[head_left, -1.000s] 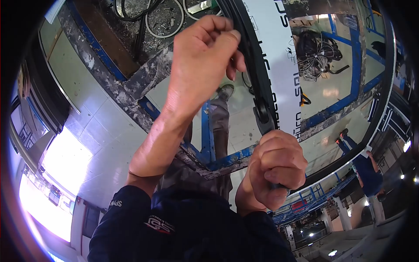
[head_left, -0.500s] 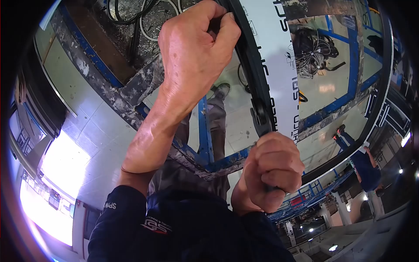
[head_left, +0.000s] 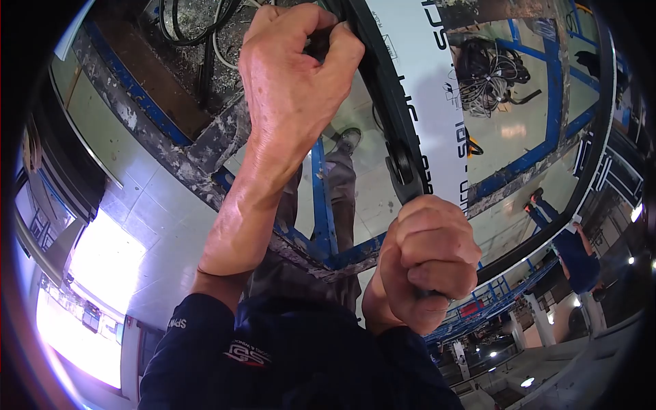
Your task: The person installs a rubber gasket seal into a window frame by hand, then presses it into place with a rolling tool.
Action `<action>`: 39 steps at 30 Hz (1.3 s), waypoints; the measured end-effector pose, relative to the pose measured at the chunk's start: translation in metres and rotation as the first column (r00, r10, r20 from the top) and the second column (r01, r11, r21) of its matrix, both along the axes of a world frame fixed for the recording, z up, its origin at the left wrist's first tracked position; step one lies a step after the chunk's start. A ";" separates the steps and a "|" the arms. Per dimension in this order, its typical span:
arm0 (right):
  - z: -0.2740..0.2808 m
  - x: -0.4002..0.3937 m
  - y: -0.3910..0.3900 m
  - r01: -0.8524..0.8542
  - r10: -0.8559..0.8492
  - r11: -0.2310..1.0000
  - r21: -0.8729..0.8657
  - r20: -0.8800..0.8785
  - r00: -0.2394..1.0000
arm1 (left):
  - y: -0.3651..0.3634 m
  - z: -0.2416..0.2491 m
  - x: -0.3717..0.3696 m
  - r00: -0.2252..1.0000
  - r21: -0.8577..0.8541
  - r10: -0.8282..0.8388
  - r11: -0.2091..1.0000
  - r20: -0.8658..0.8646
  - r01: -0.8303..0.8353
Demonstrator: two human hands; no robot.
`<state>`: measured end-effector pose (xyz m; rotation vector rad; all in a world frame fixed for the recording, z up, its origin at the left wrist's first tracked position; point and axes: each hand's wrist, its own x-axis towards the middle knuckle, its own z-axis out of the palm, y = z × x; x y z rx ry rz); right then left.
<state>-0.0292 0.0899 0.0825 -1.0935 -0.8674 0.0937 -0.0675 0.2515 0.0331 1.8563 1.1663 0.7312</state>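
My left hand (head_left: 297, 61) is closed at the top of the view, thumb and fingers pinched beside a black strip (head_left: 383, 89); what lies between the fingertips is hidden. My right hand (head_left: 434, 263) makes a fist round the handle of a dark hand tool. The head of that tool (head_left: 403, 167) rests against the black strip, which runs along the edge of a profile covered in white printed film (head_left: 437, 123).
A blue, paint-spattered frame (head_left: 321, 198) stands under the profile. Coiled cables (head_left: 488, 78) lie beyond it at the right. Dark hoses (head_left: 181, 20) are at the upper left. A co-worker (head_left: 570, 249) stands at the far right. A long black curved edge (head_left: 540, 249) crosses the right side.
My left hand has shifted slightly left. The tool head has moved a little up and left along the strip, with my right hand still round its handle.
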 end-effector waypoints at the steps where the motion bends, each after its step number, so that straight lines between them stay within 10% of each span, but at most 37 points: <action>1: 0.000 -0.001 -0.001 0.004 -0.004 1.000 0.006 -0.001 1.000 | 0.001 -0.001 -0.002 1.000 -0.009 -0.016 1.000 -0.003 0.016; 39: 0.010 0.000 0.034 0.025 -0.019 0.983 -0.182 0.033 0.999 | 0.008 -0.008 0.000 0.990 -0.053 -0.016 0.998 0.142 0.023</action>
